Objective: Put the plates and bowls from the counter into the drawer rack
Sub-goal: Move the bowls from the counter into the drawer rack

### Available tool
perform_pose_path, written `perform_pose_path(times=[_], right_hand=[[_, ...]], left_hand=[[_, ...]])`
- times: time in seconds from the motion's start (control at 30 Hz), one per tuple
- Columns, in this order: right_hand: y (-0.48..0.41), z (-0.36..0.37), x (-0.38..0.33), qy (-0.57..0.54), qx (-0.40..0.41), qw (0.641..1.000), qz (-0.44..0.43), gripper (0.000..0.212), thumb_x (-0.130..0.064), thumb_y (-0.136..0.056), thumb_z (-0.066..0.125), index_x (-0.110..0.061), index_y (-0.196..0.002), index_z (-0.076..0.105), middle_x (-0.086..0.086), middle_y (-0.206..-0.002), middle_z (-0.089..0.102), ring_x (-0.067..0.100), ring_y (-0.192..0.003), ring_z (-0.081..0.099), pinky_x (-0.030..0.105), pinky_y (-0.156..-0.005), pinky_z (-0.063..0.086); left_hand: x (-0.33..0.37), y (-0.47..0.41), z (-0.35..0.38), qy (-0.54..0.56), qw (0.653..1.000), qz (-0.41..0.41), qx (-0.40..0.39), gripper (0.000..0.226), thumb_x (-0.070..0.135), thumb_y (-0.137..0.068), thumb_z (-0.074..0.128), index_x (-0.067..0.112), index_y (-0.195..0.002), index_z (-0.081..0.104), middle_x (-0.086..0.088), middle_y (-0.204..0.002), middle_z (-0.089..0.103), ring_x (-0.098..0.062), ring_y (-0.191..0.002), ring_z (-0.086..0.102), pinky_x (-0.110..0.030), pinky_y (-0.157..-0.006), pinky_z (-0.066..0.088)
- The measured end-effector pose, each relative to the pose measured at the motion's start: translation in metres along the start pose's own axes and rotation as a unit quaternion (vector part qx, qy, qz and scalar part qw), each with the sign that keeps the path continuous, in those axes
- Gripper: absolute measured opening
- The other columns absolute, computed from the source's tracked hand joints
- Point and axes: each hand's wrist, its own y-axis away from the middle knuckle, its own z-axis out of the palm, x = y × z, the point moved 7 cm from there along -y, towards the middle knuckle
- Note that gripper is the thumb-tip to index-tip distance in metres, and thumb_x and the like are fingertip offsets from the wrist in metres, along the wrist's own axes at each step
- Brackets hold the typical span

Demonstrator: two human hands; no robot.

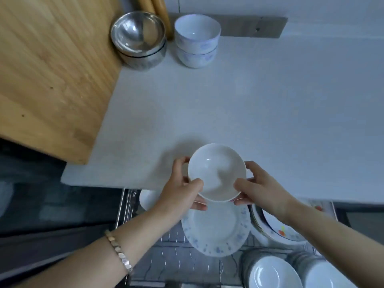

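Observation:
A plain white bowl [217,172] hangs over the counter's front edge, held from both sides. My left hand [182,189] grips its left rim, thumb on top and fingers under. My right hand [258,188] grips the right rim the same way. Below it lies the open drawer rack [176,258] of metal wire. A blue-flowered plate [216,227] leans in the rack, directly under the bowl. Two stacked blue-patterned bowls [196,41] and two stacked steel bowls [139,40] stand at the back of the white counter [249,113].
A large wooden board [45,69] covers the counter's left side. In the rack stand plates with orange and green marks [282,229] at the right, white bowls [272,273] at the front right, and a white dish [147,199] at the back left.

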Motion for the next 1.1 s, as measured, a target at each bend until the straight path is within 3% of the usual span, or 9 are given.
perform_pose_path(times=[0.1,0.2,0.3,0.4,0.5,0.73,0.9,1.0,1.1], right_hand=[[0.045,-0.022,0.042,0.091,0.018,0.996,0.009,0.022,-0.014,-0.086,0.052,-0.029,-0.102,0.047,0.000,-0.084,0.066,0.007,-0.061,0.065,0.009,-0.058,0.051],[0.080,-0.033,0.082,0.233,0.014,0.972,-0.011,0.025,-0.023,-0.091,0.047,-0.038,-0.110,0.042,0.000,-0.095,0.065,0.020,-0.084,0.062,0.026,-0.075,0.050],[0.097,-0.024,0.125,0.270,-0.039,0.962,-0.010,0.036,-0.016,-0.093,0.040,-0.044,-0.116,0.039,-0.007,-0.085,0.062,0.014,-0.075,0.056,0.024,-0.063,0.044],[0.090,-0.007,0.174,0.289,-0.058,0.955,0.027,0.047,-0.014,-0.094,0.036,-0.035,-0.136,0.035,0.009,-0.110,0.065,0.025,-0.091,0.059,0.029,-0.074,0.046],[0.070,0.022,0.212,0.295,-0.067,0.952,0.050,0.044,-0.014,-0.094,0.034,-0.029,-0.135,0.039,0.015,-0.110,0.065,0.028,-0.088,0.057,0.029,-0.072,0.043],[0.017,0.069,0.253,0.420,-0.089,0.898,0.095,0.039,-0.009,-0.088,0.044,-0.014,-0.127,0.046,0.009,-0.124,0.059,0.030,-0.114,0.059,0.034,-0.088,0.048],[-0.007,0.071,0.264,0.500,-0.066,0.862,0.054,0.030,-0.014,-0.094,0.038,-0.013,-0.123,0.047,0.006,-0.123,0.060,0.030,-0.110,0.062,0.030,-0.075,0.045],[-0.010,0.054,0.264,0.497,-0.029,0.867,0.029,0.033,-0.015,-0.094,0.039,-0.017,-0.126,0.048,0.004,-0.122,0.061,0.029,-0.105,0.064,0.025,-0.061,0.037],[-0.005,0.041,0.259,0.473,0.005,0.881,-0.005,0.041,-0.020,-0.094,0.039,-0.025,-0.135,0.044,-0.001,-0.130,0.058,0.029,-0.108,0.063,0.031,-0.079,0.048]], left_hand=[[-0.034,0.039,0.042,-0.030,0.999,-0.001,-0.033,0.051,-0.003,-0.087,0.043,0.046,-0.101,0.039,0.004,-0.105,0.050,-0.018,-0.079,0.062,-0.045,-0.071,0.061],[-0.074,0.070,0.075,-0.065,0.994,-0.035,-0.081,0.054,0.000,-0.087,0.047,0.052,-0.097,0.041,-0.005,-0.110,0.050,-0.029,-0.083,0.064,-0.042,-0.066,0.060],[-0.119,0.087,0.097,-0.081,0.986,-0.087,-0.118,0.050,0.001,-0.087,0.047,0.050,-0.098,0.044,-0.009,-0.113,0.050,-0.037,-0.085,0.066,-0.039,-0.063,0.059],[-0.165,0.089,0.101,-0.109,0.981,-0.126,-0.096,0.053,-0.001,-0.086,0.046,0.051,-0.095,0.045,-0.011,-0.118,0.051,-0.037,-0.096,0.064,-0.043,-0.064,0.060],[-0.205,0.081,0.093,-0.159,0.974,-0.150,-0.066,0.049,-0.003,-0.087,0.044,0.042,-0.107,0.042,-0.002,-0.108,0.053,-0.027,-0.085,0.063,-0.045,-0.063,0.060],[-0.270,0.035,0.072,-0.323,0.929,-0.169,-0.064,0.048,0.002,-0.090,0.043,0.021,-0.134,0.035,-0.004,-0.097,0.050,-0.015,-0.064,0.053,-0.020,-0.043,0.045],[-0.306,-0.001,0.072,-0.365,0.909,-0.190,-0.070,0.054,0.005,-0.090,0.042,0.024,-0.139,0.029,-0.011,-0.101,0.056,-0.016,-0.061,0.050,-0.023,-0.045,0.034],[-0.324,-0.015,0.076,-0.348,0.910,-0.209,-0.087,0.056,0.004,-0.091,0.041,0.024,-0.141,0.028,-0.016,-0.125,0.054,-0.023,-0.077,0.054,-0.023,-0.048,0.038],[-0.337,-0.023,0.082,-0.333,0.914,-0.211,-0.094,0.059,0.002,-0.092,0.041,0.024,-0.145,0.026,-0.015,-0.138,0.048,-0.033,-0.113,0.053,-0.028,-0.073,0.043]])
